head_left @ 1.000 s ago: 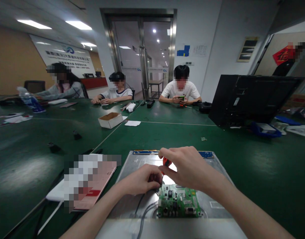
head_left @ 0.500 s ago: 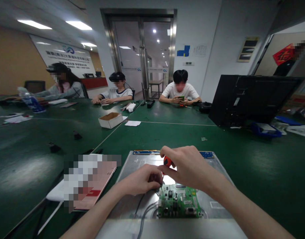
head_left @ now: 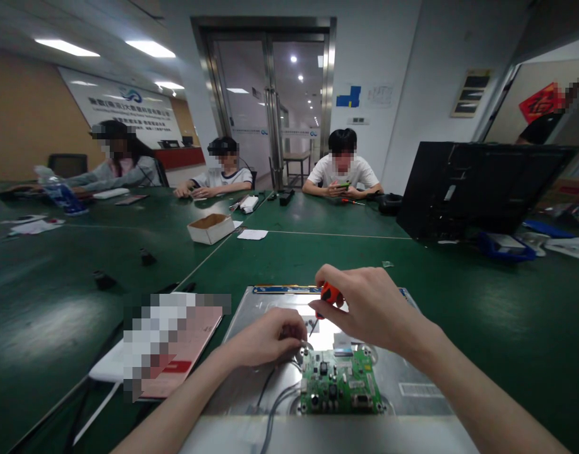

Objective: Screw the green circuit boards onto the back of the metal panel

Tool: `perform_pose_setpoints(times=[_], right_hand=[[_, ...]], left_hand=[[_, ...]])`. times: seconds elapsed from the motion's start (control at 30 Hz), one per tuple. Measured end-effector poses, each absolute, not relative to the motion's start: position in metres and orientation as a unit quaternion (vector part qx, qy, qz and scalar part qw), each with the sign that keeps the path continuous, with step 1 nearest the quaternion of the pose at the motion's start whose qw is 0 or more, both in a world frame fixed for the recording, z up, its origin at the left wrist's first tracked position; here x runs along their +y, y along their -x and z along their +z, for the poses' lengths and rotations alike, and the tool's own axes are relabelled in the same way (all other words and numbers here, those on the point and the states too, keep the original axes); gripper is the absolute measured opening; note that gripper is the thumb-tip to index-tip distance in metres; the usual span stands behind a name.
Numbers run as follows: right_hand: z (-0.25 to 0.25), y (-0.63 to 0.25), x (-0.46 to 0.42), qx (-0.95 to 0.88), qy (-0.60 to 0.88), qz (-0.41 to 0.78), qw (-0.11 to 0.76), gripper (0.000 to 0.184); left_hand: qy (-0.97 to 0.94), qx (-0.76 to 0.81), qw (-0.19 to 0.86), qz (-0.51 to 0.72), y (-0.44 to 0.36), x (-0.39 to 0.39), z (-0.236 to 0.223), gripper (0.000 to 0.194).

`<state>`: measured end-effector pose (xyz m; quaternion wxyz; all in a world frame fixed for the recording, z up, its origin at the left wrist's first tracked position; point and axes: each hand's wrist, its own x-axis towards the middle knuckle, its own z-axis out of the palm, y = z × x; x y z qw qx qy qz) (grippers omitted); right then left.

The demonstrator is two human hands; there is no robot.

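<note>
A green circuit board [head_left: 341, 381] lies on the silvery back of a flat display panel [head_left: 422, 353]. My right hand [head_left: 374, 306] grips a screwdriver [head_left: 329, 295] by its orange and black handle. Its thin shaft slants down to the left, toward the board's upper left corner; I cannot tell whether the tip touches anything. Beside that same corner is my left hand [head_left: 270, 337], its fingertips pinched together. What they hold, if anything, is too small or hidden. Grey cables [head_left: 273, 410] run from the board's left side.
Pixelated papers and a pink booklet [head_left: 185, 353] lie left of the panel on the green table [head_left: 327, 252]. Farther off are an open white box [head_left: 211, 230], a paper slip [head_left: 252, 234] and a black monitor [head_left: 479, 189]. Several people sit across the table.
My right hand has moved up and right with the screwdriver, so its shaft is more tilted and more of the board's top edge shows. My left hand has shifted slightly.
</note>
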<state>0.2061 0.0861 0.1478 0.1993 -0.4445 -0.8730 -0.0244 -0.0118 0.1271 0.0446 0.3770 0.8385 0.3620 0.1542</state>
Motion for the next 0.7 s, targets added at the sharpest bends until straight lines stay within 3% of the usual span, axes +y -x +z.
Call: perform_pose_setpoints(times=[0.23,0.43,0.7], right_hand=[[0.151,-0.21,0.087,-0.867,0.452,-0.027,0.208,0.019],[0.152,-0.21,0.086,-0.869,0.448,-0.019,0.208,0.017],[0.153,-0.212,0.086,-0.87,0.444,-0.019,0.215,0.016]], left_hand=[[-0.835,0.427,0.258,0.231,0.005,0.132,0.037,0.01],[-0.847,0.426,0.227,0.225,-0.005,0.131,0.03,0.002],[-0.854,0.44,0.195,0.195,-0.003,0.124,0.038,0.009]])
